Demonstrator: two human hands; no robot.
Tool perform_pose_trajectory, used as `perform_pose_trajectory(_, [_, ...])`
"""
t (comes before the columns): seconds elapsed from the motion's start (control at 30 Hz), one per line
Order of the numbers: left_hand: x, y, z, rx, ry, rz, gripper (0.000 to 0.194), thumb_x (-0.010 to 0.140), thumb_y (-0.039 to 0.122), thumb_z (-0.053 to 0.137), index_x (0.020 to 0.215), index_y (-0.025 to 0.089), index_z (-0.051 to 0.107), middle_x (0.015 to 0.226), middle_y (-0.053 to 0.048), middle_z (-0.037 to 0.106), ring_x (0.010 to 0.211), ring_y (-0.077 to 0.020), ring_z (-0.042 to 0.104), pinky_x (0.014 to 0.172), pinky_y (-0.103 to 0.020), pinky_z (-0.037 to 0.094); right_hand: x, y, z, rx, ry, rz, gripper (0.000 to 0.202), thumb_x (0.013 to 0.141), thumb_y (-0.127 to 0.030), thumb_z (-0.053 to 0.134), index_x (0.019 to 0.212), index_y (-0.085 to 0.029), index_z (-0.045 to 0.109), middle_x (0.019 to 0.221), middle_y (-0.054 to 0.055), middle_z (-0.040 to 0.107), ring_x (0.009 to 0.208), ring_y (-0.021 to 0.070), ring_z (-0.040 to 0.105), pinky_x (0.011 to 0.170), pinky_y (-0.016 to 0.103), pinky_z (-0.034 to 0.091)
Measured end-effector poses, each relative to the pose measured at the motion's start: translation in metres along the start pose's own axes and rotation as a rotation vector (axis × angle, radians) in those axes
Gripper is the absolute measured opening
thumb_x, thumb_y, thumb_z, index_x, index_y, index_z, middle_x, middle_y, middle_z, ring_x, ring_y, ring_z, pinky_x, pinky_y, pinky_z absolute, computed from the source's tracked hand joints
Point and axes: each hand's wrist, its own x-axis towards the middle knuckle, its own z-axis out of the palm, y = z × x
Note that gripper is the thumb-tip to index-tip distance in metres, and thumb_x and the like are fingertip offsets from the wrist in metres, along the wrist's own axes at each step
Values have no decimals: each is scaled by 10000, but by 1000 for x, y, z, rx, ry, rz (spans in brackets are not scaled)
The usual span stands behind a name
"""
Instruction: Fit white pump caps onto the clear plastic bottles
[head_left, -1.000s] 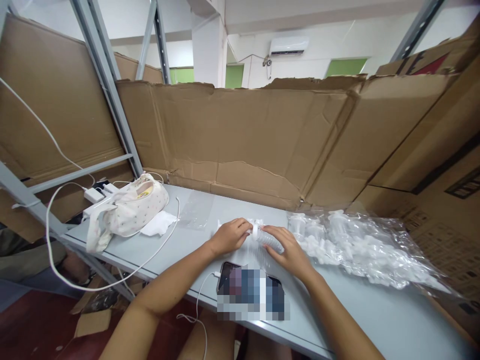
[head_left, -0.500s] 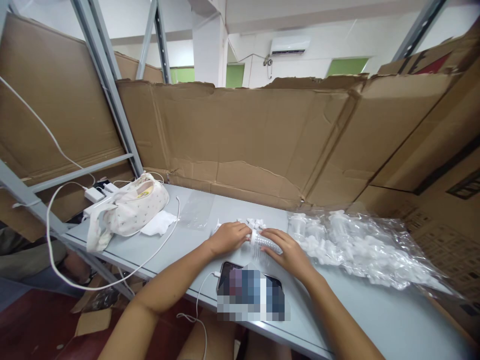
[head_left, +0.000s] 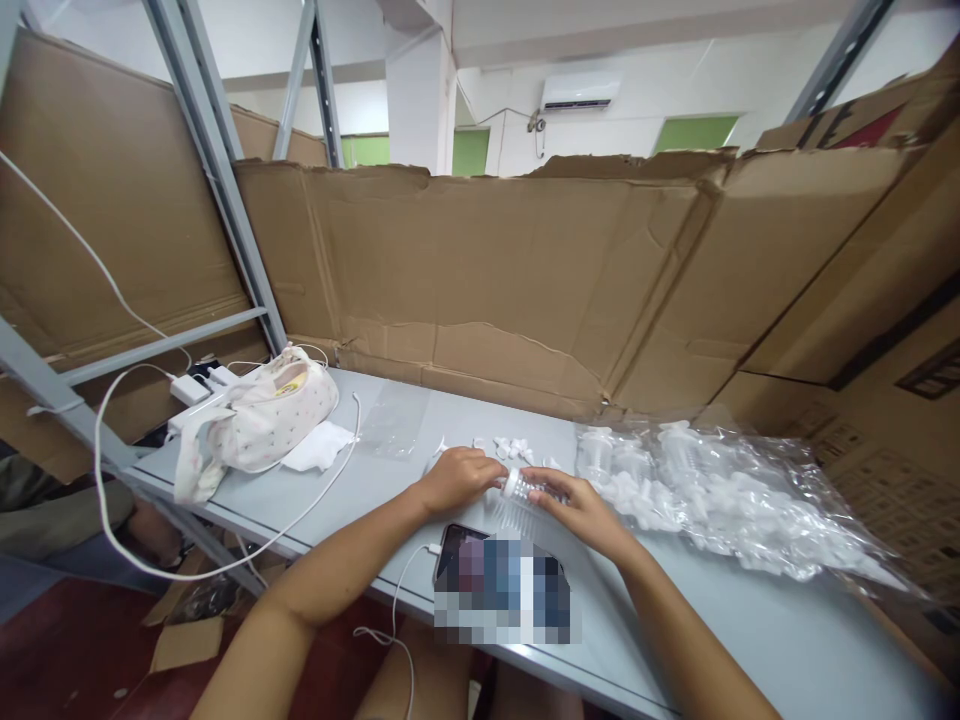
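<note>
A clear, bumpy plastic tube (head_left: 534, 488) with a white ring at its left end lies sideways between my hands above the grey table. My right hand (head_left: 581, 508) is closed around its right part, fingers over the top. At the ringed end, my left hand (head_left: 461, 478) is closed with its fingertips pressed together against the ring; whatever they pinch is hidden. More clear ribbed plastic (head_left: 514, 515) shows just below the tube, partly see-through. Behind my hands lie several small white plastic pieces (head_left: 511, 447).
A phone (head_left: 499, 580), its screen blurred out, lies at the table's front edge with a white cable. A clear bag of white and clear plastic parts (head_left: 697, 490) lies right. On the left are a white fabric bag (head_left: 274, 410), a tissue (head_left: 321, 446) and a flat plastic bag (head_left: 394, 420). Cardboard (head_left: 480, 270) walls the back.
My right hand has shifted its fingers along the tube, and more of the tube and its white ring shows. The ringed end has moved slightly right and down. My left hand stays almost in place.
</note>
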Motion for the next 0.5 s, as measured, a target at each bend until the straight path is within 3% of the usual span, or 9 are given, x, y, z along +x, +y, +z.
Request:
perform_pose_trajectory(0.23, [-2, 6, 11, 201, 215, 58, 181, 913, 212, 428, 881, 183, 603, 853, -9, 696, 769, -136, 615, 624, -263, 365, 0, -1, -7, 81, -50, 45, 416, 774, -493, 620, 1055, -189, 665, 1108, 107, 681, 1024, 290, 623, 895, 439, 483])
perform_pose_trajectory(0.5, [3, 10, 12, 163, 306, 37, 165, 893, 204, 449, 881, 186, 612, 831, -13, 699, 738, -146, 599, 634, -279, 362, 0, -4, -13, 139, -22, 71, 432, 756, -487, 641, 1098, -222, 632, 1067, 101, 694, 1022, 295, 632, 895, 461, 483])
